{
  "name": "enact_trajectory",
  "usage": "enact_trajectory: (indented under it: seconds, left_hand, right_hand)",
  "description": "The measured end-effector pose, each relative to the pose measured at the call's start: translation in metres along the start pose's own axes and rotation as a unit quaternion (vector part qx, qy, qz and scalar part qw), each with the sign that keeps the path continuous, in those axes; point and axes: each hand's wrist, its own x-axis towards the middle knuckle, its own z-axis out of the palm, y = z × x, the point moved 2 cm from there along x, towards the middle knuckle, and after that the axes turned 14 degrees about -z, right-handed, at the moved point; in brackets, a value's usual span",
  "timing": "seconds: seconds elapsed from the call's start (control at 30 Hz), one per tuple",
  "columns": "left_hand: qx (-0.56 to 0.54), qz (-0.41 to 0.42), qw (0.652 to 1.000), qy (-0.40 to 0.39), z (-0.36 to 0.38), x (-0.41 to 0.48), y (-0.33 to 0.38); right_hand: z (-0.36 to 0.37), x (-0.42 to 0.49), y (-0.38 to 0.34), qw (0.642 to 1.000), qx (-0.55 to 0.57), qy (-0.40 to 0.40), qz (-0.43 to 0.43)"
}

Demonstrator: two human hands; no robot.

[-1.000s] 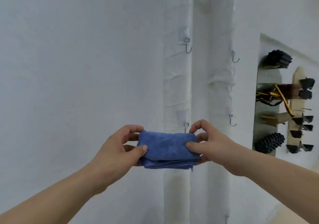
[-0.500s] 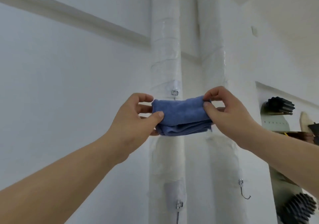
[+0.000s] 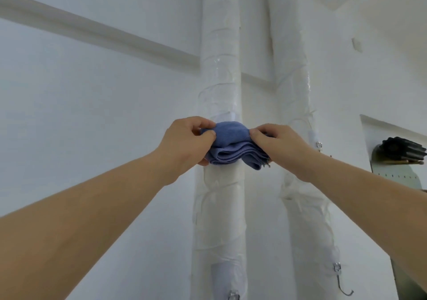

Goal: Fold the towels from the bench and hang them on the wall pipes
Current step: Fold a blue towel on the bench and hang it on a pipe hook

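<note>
A folded blue towel (image 3: 233, 146) is held up against the left white wrapped pipe (image 3: 219, 73), bunched with its layered edges hanging below. My left hand (image 3: 184, 143) pinches its left end between thumb and fingers. My right hand (image 3: 280, 143) pinches its right end the same way. The towel covers the spot on the pipe where a hook was fixed; that hook is hidden. A second wrapped pipe (image 3: 293, 80) runs just to the right.
Metal hooks sit on the pipes: one on the right pipe beside my right wrist (image 3: 319, 145), a lower one (image 3: 343, 286), and one low on the left pipe (image 3: 233, 296). A pegboard with black tools (image 3: 402, 152) hangs at the far right.
Both hands raised the towel from the lower hooks up to the upper hook on the left pipe, came closer together, and the towel bunched up against the pipe. My view tilted upward.
</note>
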Motion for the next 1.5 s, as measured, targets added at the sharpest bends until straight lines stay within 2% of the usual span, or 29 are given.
enact_trajectory:
  seconds: [0.13, 0.2, 0.3, 0.4, 0.67, 0.83, 0.97, 1.2, 1.27, 1.5]
  left_hand:
    - [0.100, 0.014, 0.995, 0.009, 0.003, 0.000, 0.002]
    - [0.146, 0.017, 0.989, 0.010, 0.003, 0.000, 0.006]
    - [0.246, 0.106, 0.962, 0.053, 0.004, -0.001, 0.015]
    - [0.228, 0.165, 0.959, 0.018, 0.007, -0.008, 0.012]
    - [0.118, 0.108, 0.986, -0.055, 0.013, -0.019, -0.003]
    - [0.063, 0.087, 0.994, 0.030, 0.024, -0.023, -0.020]
    - [0.018, 0.082, 0.996, 0.038, 0.034, -0.029, -0.028]
    - [0.093, 0.056, 0.994, -0.025, 0.021, -0.036, -0.015]
    - [0.122, 0.070, 0.990, -0.018, 0.014, -0.040, -0.009]
    - [0.183, 0.087, 0.978, 0.041, 0.002, -0.042, -0.006]
  right_hand:
    - [0.001, -0.003, 0.000, 0.998, 0.022, -0.048, 0.021]
    - [0.000, -0.001, -0.007, 0.998, -0.035, -0.045, 0.000]
    - [-0.003, 0.005, -0.019, 0.989, -0.130, -0.041, -0.059]
    - [-0.002, 0.009, -0.023, 0.989, -0.118, -0.053, -0.068]
    - [0.003, -0.001, -0.010, 0.998, 0.046, -0.044, 0.002]
    - [0.017, -0.012, 0.010, 0.994, 0.097, 0.045, 0.012]
    - [0.023, -0.020, 0.015, 0.988, 0.138, 0.069, 0.023]
    - [0.027, -0.028, 0.007, 0.984, 0.166, 0.027, 0.052]
    - [0.019, -0.028, 0.004, 0.988, 0.147, 0.027, 0.039]
    - [0.000, -0.023, -0.005, 0.994, 0.032, 0.101, -0.012]
